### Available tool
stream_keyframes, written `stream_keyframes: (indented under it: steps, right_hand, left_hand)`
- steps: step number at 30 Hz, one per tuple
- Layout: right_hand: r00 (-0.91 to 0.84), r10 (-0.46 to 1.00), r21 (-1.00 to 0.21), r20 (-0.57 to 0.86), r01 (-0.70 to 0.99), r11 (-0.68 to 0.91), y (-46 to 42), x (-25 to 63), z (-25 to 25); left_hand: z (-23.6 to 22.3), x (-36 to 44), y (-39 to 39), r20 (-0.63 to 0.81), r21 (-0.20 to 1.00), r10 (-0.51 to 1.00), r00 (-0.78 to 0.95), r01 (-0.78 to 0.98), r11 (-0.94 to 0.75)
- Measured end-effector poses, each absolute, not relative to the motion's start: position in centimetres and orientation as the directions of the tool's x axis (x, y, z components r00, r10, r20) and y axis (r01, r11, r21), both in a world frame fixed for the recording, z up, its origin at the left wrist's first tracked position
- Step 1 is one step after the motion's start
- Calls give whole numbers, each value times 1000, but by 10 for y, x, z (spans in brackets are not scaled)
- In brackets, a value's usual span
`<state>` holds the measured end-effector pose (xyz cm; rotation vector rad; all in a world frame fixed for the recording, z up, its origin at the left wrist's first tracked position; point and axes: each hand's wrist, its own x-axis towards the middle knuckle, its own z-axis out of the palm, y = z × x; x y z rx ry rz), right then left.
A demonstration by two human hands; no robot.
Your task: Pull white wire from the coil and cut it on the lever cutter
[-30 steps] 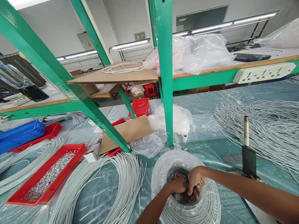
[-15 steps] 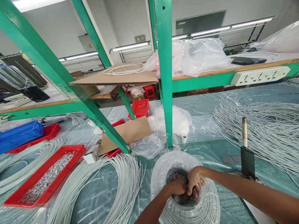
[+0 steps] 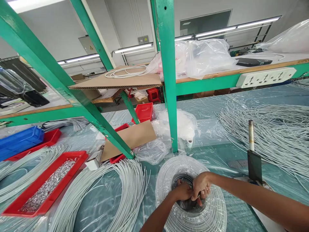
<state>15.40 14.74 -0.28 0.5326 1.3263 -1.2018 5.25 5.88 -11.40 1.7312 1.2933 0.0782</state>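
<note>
Coil [image 3: 212, 206]: thick ring of white cable under clear film, lying on the table [image 3: 207, 149], set around and below the left hand [image 3: 182, 191] and right hand [image 3: 201, 185].
Left hand: dips into the coil's central opening from the near left, fingers curled and their tips largely hidden; whether it grips anything, I cannot tell.
Right hand: wrist bent over the same opening, fingers folded inward close against the left hand; what it has hold of, if anything, cannot be made out.
Cable bundle [image 3: 131, 180]: white strands bent into 1 open loop, just left of the hands.
Red tray [image 3: 64, 180]: farther left of the hands, past that loop, filled with small shiny pieces [image 3: 49, 185].
Blue bin [image 3: 21, 141]: at the far left of the hands.
Green post [image 3: 171, 80]: upright, straight beyond the hands, its foot near the coil.
Cardboard piece [image 3: 142, 133]: ahead of the hands and to their left.
Clear bag [image 3: 151, 151]: crumpled, between cardboard and post.
White roll [image 3: 189, 142]: beyond the hands, just right of the post's foot.
Upright tool [image 3: 254, 166]: metal rod above a dark block, right of the hands, past the right forearm.
Cable heap [image 3: 267, 122]: loose thin white lengths, right of the hands and farther off.
Power strip [image 3: 266, 77]: white, on a green rail beyond that heap.
</note>
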Motion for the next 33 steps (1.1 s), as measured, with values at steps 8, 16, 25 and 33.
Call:
stream_keyframes:
  steps: [8,16,25,33]
  right_hand:
    - [-316,-280,-397,-907,864,309,176,173,24]
    - [-456,-130,-474,-880,851,226,184,183,44]
    - [-454,-95,-460,-886,839,291,181,173,46]
    - [-397,-111,-404,-911,807,430,175,176,36]
  left_hand:
    - [-80,53,55,-634,707,636,440,664,245]
    - [-52,55,35,-446,722,796,409,691,50]
    - [-60,61,22,-318,677,884,344,735,-43]
    - [-79,51,42,-438,878,774,458,404,258]
